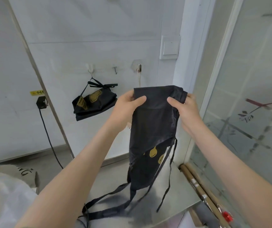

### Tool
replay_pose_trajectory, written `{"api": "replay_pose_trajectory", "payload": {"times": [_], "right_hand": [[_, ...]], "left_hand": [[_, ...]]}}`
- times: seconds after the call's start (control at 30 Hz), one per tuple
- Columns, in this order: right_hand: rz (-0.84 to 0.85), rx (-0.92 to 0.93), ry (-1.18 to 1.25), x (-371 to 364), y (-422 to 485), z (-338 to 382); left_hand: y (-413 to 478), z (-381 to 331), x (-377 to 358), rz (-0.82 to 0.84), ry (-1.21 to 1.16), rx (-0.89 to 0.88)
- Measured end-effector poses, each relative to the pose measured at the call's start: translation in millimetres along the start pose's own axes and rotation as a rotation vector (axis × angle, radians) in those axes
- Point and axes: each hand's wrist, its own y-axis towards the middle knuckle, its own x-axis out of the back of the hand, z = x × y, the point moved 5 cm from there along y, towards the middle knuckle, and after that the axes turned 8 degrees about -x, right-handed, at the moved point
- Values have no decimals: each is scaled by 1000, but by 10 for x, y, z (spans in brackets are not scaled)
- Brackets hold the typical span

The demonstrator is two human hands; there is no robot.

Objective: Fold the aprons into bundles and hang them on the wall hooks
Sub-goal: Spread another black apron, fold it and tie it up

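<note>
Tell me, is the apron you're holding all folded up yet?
Only partly: the apron hangs as a long strip from the left hand and right hand, straps trailing on the table.

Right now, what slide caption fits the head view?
Left hand, right hand hold black apron; bundle hangs on hook.

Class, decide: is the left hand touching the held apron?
Touching. The head view shows the left hand holding the apron at its top corner, with the thumb lying across the front of the cloth.
</note>
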Motion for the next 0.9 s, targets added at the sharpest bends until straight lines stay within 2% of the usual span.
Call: {"api": "replay_pose_trajectory", "payload": {"times": [0.17, 0.33, 0.47, 0.53, 0.6, 0.7, 0.8, 0.9], "right_hand": [[14, 85, -14, 64, 17, 245], [186, 36, 183, 78, -9, 490], [174, 62, 187, 98, -39, 756], [159, 81, 187, 107, -48, 869], [139, 96, 184, 119, -61, 940], [144, 102, 168, 127, -65, 920], [198, 58, 98, 121, -56, 759], [168, 26, 36, 172, -14, 592]], "left_hand": [[50, -81, 27, -80, -8, -38], [158, -196, 10, -177, 93, -121], [254, -320, -39, -246, 162, -197], [285, -364, -91, -235, 97, -227], [276, -392, -168, -155, 25, -239], [185, -359, -334, -26, -64, -182], [107, -324, -382, -126, -96, -111], [98, -228, -360, -196, -67, -69]]}}
